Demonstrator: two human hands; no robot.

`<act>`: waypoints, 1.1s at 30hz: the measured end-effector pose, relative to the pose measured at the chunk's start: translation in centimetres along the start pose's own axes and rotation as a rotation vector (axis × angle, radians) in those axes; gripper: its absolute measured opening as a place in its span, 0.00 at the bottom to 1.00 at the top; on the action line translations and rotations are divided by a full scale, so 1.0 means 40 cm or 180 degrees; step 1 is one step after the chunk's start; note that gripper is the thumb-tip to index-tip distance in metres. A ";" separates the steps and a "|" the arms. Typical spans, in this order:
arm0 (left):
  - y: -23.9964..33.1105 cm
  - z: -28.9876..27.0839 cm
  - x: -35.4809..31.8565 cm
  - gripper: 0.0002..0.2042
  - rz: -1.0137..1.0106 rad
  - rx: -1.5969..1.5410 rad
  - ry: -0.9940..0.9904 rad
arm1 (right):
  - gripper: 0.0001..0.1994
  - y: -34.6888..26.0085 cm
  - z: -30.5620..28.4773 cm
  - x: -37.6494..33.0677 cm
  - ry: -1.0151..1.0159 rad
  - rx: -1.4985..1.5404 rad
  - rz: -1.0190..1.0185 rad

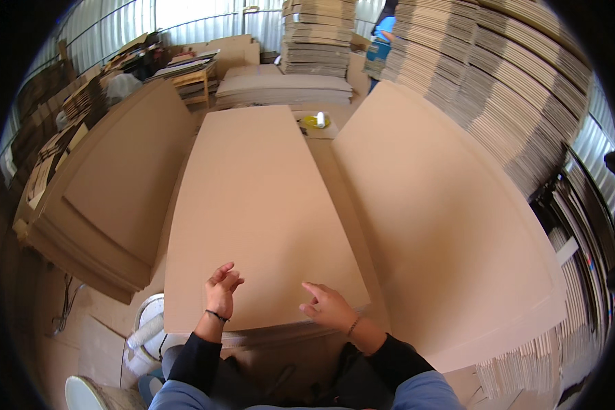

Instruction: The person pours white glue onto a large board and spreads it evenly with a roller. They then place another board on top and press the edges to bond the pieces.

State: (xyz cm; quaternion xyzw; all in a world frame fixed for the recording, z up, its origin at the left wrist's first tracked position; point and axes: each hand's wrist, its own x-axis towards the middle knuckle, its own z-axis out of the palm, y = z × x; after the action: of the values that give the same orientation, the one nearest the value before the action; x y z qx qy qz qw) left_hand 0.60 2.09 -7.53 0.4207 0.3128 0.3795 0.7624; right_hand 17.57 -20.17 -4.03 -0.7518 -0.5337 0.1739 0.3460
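Observation:
A long stack of brown cardboard sheets [256, 198] lies in front of me. My left hand [220, 292] hovers over its near end, palm turned inward, fingers loosely bent and apart, with nothing in them. To the right of it, my right hand [326, 309] is over the near right corner. Its index finger points out, the other fingers are half bent, and it holds nothing that I can see. Whether either hand touches the top sheet is hard to tell.
Large cardboard sheets lean on the right [451, 225], and another stack [123, 184] stands at the left. White buckets [99, 395] and a paint roller [145, 331] are at the lower left. Tall cardboard piles [485, 75] rise behind. A person [381, 44] stands at the back.

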 end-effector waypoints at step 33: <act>0.001 0.012 -0.008 0.14 -0.0030 0.0122 0.0114 | 0.28 -0.023 -0.022 -0.002 -0.0033 0.0023 0.0014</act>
State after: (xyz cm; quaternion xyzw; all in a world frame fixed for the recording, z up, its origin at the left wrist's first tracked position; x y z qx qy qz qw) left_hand 0.82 1.65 -7.21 0.4269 0.3356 0.3772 0.7502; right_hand 17.48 -20.36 -2.77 -0.7508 -0.5333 0.1805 0.3455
